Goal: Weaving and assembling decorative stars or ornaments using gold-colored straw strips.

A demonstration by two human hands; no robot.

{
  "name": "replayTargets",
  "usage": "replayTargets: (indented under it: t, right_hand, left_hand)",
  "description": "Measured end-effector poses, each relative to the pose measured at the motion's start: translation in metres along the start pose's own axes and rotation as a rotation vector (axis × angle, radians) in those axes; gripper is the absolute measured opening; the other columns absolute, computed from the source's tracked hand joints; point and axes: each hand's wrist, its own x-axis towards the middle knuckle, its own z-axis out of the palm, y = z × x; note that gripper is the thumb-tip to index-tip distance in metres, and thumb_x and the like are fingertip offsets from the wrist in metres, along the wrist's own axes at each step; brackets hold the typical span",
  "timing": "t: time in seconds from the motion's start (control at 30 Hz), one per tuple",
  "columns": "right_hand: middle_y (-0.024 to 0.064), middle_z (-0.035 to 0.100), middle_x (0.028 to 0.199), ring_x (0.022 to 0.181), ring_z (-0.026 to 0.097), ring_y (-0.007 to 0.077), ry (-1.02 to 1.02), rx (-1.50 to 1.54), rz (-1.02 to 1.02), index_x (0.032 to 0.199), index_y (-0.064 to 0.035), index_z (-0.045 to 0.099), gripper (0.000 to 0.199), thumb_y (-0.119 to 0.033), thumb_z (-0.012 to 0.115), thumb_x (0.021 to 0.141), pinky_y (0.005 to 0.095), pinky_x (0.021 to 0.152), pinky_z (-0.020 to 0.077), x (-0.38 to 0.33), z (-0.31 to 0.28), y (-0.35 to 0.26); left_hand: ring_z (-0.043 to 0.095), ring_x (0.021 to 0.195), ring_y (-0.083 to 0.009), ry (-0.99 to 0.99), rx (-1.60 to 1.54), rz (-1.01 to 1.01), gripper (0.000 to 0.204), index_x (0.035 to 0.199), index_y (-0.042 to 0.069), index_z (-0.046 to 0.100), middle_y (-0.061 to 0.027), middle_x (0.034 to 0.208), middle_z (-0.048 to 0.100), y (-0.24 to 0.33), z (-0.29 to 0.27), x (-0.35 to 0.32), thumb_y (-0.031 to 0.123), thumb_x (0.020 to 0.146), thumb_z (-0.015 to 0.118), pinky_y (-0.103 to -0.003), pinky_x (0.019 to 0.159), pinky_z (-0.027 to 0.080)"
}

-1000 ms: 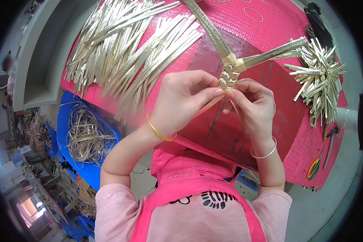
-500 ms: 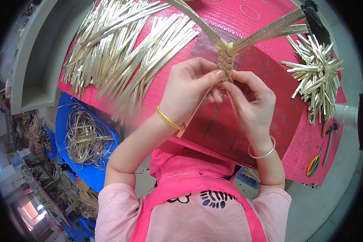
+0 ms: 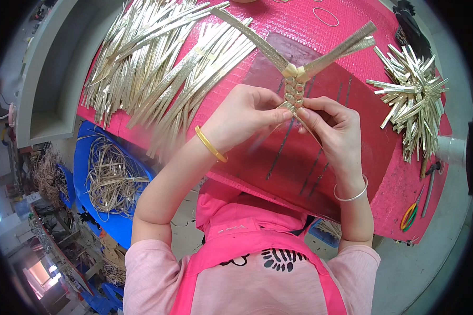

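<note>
Since the earlier frame, both hands have shifted slightly lower and rightward over the work surface, and the flat plaited band of pale gold straw strips (image 3: 294, 92) now shows more woven length above the fingers. Left hand (image 3: 245, 116) is closed, thumb and fingertips pinched on the lower end of the plait; a yellow bangle (image 3: 211, 144) sits on that wrist. Right hand (image 3: 333, 123) is likewise closed, fingertips clamped on the same lower end, touching the left fingertips; a silver bangle (image 3: 351, 195) sits on its wrist. Two loose strip ends fan outward from the top of the plait, one to upper left, one to upper right. Plait is held just above the pink textured table cover (image 3: 404, 178). Long gold straw strips (image 3: 157, 68) lie heaped at left on the cover; a pile of short cut straw pieces (image 3: 412, 105) lies at right. Scissors with yellow and green handles (image 3: 410, 215) rest near the right edge. A blue bin of coiled straw (image 3: 110, 178) stands below left.
</note>
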Motion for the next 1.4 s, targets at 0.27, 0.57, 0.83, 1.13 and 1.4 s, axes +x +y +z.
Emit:
replayTargets:
  t: [0.27, 0.57, 0.83, 1.13, 1.4]
  right_hand:
    - [0.0061, 0.059, 0.07, 0.056, 0.053, 0.007, -0.023, 0.049, 0.031, 0.086, 0.0055, 0.058, 0.016, -0.005, 0.056, 0.075, 0.0174, 0.05, 0.0437, -0.001, -0.002, 0.002]
    - [0.0059, 0.058, 0.073, 0.059, 0.053, 0.0072, -0.171, 0.157, 0.196, 0.089, 0.0054, 0.056, 0.02, -0.009, 0.057, 0.076, 0.0158, 0.048, 0.0412, 0.003, -0.006, 0.007]
    - [0.0027, 0.055, 0.069, 0.06, 0.048, 0.0038, -0.058, -0.022, -0.002, 0.083, 0.0028, 0.056, 0.02, -0.017, 0.053, 0.08, 0.0187, 0.051, 0.0376, 0.014, 0.005, 0.013]
    - [0.0022, 0.052, 0.069, 0.055, 0.048, 0.0062, -0.243, -0.055, 0.051, 0.084, 0.0006, 0.051, 0.021, -0.019, 0.045, 0.084, 0.0208, 0.05, 0.0405, 0.012, -0.012, 0.02]
    - [0.0128, 0.053, 0.066, 0.059, 0.053, 0.0253, 0.053, -0.964, -0.005, 0.069, 0.0008, 0.051, 0.022, -0.019, 0.06, 0.072, 0.0354, 0.054, 0.0399, -0.022, -0.059, 0.041]
  left_hand:
    - [0.053, 0.053, -0.0082, -0.093, -0.402, -0.123, 0.026, 0.093, -0.004, 0.051, -0.0067, 0.067, 0.057, -0.007, 0.005, -0.002, 0.016, 0.077, 0.056, -0.016, 0.045, 0.041]
    - [0.052, 0.05, -0.0084, 0.097, -0.33, -0.066, 0.018, 0.085, -0.007, 0.055, -0.008, 0.065, 0.057, -0.011, 0.01, -0.013, 0.01, 0.076, 0.056, -0.017, 0.043, 0.041]
    - [0.05, 0.046, -0.0062, 0.174, -0.161, 0.005, 0.013, 0.078, -0.003, 0.058, -0.0051, 0.06, 0.057, -0.017, 0.026, -0.014, 0.01, 0.075, 0.058, -0.016, 0.04, 0.038]
    - [0.048, 0.043, -0.0058, 0.219, -0.25, 0.057, 0.014, 0.079, -0.004, 0.056, -0.0052, 0.059, 0.055, -0.028, 0.028, -0.015, 0.01, 0.076, 0.057, -0.016, 0.036, 0.035]
    - [0.048, 0.043, -0.0063, 0.165, -0.294, -0.034, 0.015, 0.08, -0.004, 0.057, -0.0062, 0.06, 0.056, -0.032, 0.024, -0.021, 0.011, 0.075, 0.058, -0.015, 0.037, 0.035]
